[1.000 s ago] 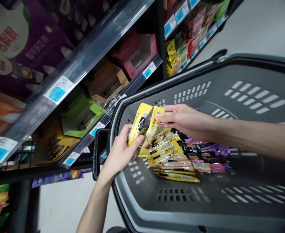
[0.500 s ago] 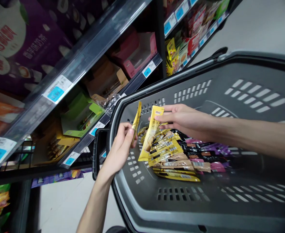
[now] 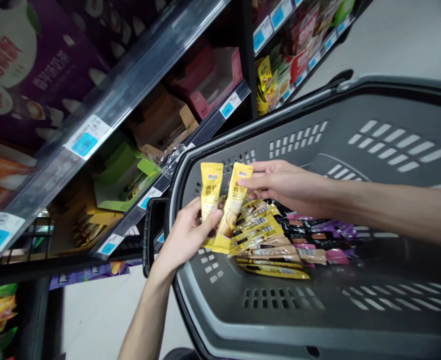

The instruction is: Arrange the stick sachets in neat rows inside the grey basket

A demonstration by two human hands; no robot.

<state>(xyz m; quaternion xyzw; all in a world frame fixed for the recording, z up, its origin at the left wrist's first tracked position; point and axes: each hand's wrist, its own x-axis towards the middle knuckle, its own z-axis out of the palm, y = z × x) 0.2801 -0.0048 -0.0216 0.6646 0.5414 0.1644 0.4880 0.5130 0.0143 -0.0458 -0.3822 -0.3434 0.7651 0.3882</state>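
Note:
My left hand point(image 3: 190, 230) is closed on a yellow milk tea sachet point(image 3: 210, 187), its printed front facing me. In my right hand point(image 3: 276, 182) a second yellow milk tea sachet point(image 3: 232, 212) is pinched near its top end. The two sachets are side by side, their lower ends close together, over the near-left end of a grey shopping basket point(image 3: 265, 327). Below my right hand, rows of yellow, tan, black and pink-purple sachets point(image 3: 267, 240) lie on the basket floor. My left wrist rests over the basket's rim.
Left of the basket stands a dark store shelf with price tags point(image 3: 87, 137). On it are an open green box point(image 3: 130, 182), a brown box point(image 3: 175, 122), a pink box point(image 3: 216, 85) and purple cartons point(image 3: 48, 65). Bagged snacks point(image 3: 267, 85) hang further back.
The sachet in my left hand has turned from edge-on to face me and now stands beside the other one. My right hand and its sachet have barely moved.

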